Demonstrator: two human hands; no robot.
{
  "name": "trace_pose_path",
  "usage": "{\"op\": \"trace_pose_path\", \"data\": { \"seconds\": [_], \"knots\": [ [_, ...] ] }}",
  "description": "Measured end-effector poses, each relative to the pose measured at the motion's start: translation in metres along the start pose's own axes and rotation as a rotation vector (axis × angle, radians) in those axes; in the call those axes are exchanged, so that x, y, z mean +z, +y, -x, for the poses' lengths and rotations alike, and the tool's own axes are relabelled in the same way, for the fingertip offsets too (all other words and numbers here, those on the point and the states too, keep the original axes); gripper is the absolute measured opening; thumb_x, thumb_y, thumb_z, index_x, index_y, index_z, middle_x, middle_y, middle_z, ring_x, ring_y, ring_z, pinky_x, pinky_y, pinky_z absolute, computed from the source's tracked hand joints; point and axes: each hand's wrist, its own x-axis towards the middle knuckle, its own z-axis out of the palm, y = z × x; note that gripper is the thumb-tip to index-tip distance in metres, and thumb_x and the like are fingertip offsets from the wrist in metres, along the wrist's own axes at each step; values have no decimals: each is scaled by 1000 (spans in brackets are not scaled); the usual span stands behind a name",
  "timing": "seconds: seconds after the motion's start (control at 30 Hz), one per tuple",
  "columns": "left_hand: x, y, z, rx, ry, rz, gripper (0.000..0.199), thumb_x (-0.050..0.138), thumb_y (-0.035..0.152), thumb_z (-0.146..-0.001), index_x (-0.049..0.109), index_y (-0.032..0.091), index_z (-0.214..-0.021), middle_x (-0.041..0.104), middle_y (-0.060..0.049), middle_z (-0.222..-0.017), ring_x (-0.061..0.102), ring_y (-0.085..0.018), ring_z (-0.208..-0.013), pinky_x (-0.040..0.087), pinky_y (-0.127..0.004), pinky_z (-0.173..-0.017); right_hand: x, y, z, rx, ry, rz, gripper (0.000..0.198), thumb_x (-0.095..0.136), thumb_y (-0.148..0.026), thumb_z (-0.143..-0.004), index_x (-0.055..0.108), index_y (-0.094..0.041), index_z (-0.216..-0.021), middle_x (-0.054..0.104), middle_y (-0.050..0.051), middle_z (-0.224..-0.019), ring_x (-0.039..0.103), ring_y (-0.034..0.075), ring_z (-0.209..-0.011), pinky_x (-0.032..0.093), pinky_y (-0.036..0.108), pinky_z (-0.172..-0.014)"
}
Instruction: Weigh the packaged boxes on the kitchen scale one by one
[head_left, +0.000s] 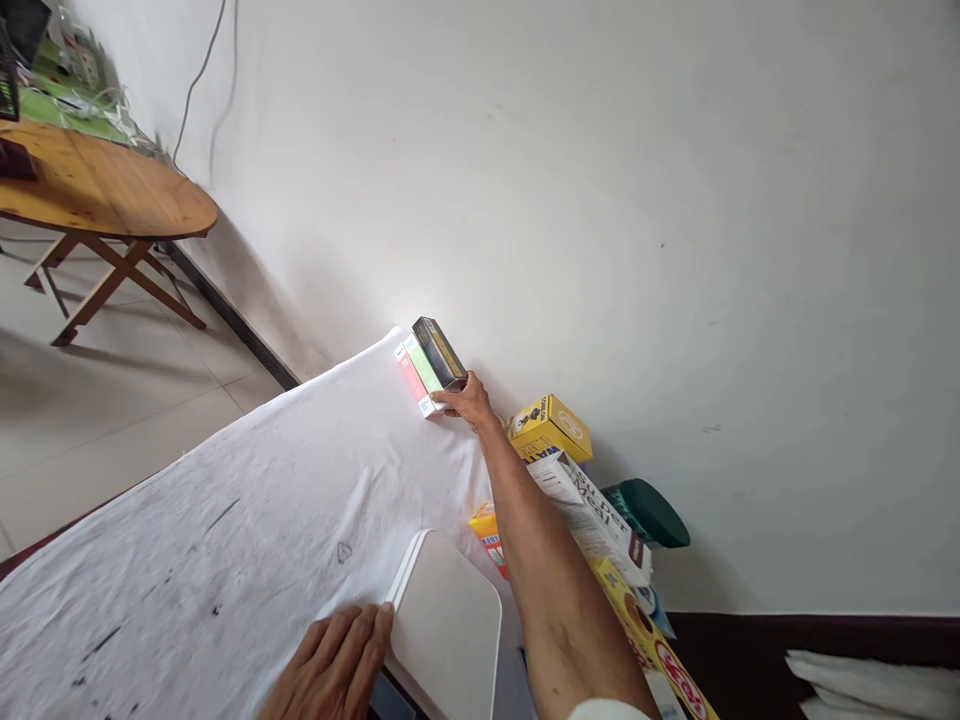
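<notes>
My right hand [466, 402] reaches to the far end of the cloth-covered table. Its fingers are closed around the near end of some small boxes standing side by side: a black box [439, 355], and a green and pink box [417, 375] that may be two. The hand partly covers their near ends. My left hand [334, 665] lies flat, fingers stretched out, its fingertips at the left edge of a white flat device with rounded corners [450, 620], which looks like a kitchen scale. A dark panel shows at its near end.
Along the wall on the right stand a yellow box [551, 425], a white "Super Meal" box [592, 510], a dark green lidded tub [649, 512], an orange box [487, 530] and a long yellow box [652, 650]. A round wooden folding table [112, 185] stands far left.
</notes>
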Motion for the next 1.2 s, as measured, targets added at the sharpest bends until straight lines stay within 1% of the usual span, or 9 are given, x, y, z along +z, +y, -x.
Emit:
{"op": "trace_pose_path", "data": {
  "seconds": [0.23,0.33,0.4,0.5,0.6,0.73,0.9,1.07,1.2],
  "knots": [
    [-3,-1,2,44,-25,15,89,51,37,-104,-10,12,-164,72,-11,-130,69,-26,-112,51,-33,-92,-3,-11,36,12,-102,98,62,87,-35,-63,54,-19,-113,69,9,-116,67,22,-99,62,32,-71],
    [-2,-1,4,23,-70,54,94,54,38,-102,-12,14,-164,69,-12,-135,68,-29,-116,52,-36,-94,-5,-22,40,5,-52,197,73,90,-47,-59,54,-16,-115,68,14,-120,65,28,-111,57,39,-88],
    [-2,-1,5,12,-86,72,97,56,39,-101,-13,14,-164,69,-13,-135,67,-29,-117,53,-37,-94,-3,-31,39,-13,14,253,77,86,-55,-63,53,-15,-121,63,19,-130,58,32,-124,50,43,-99],
    [-3,-1,5,11,-103,80,101,59,41,-99,-13,14,-164,68,-14,-136,66,-31,-119,53,-39,-95,5,-44,37,-40,75,309,60,75,-57,-77,56,-17,-118,64,18,-130,56,33,-126,46,44,-101],
    [-5,0,4,-5,-161,98,102,65,46,-94,0,15,-165,66,-16,-138,65,-33,-121,52,-41,-97,10,-54,41,-59,123,338,40,69,-48,-84,61,-19,-111,70,14,-118,60,31,-118,47,41,-96],
    [-10,4,4,-55,-242,146,105,78,53,-83,20,16,-164,61,-18,-144,60,-36,-129,47,-43,-105,2,-62,68,-83,224,331,40,62,-45,-89,61,-16,-116,70,18,-117,62,31,-114,46,40,-94],
    [-16,8,5,-67,-194,167,113,84,52,-79,19,14,-163,57,-20,-147,56,-38,-132,45,-49,-108,-23,-46,157,-135,249,279,44,63,-54,-88,64,-18,-114,73,12,-109,65,28,-103,47,37,-91],
    [-22,5,4,-42,-112,205,104,71,57,-90,9,21,-165,60,-17,-145,58,-34,-129,47,-47,-105,-30,6,285,-182,273,210,50,59,-60,-91,65,-18,-118,72,12,-109,67,29,-99,52,42,-88],
    [-22,1,5,0,-92,190,95,64,59,-95,11,22,-165,60,-17,-143,58,-35,-128,48,-49,-103,-24,43,350,-188,328,263,49,60,-56,-94,61,-18,-125,70,15,-116,65,32,-108,52,49,-93]
  ]
}}
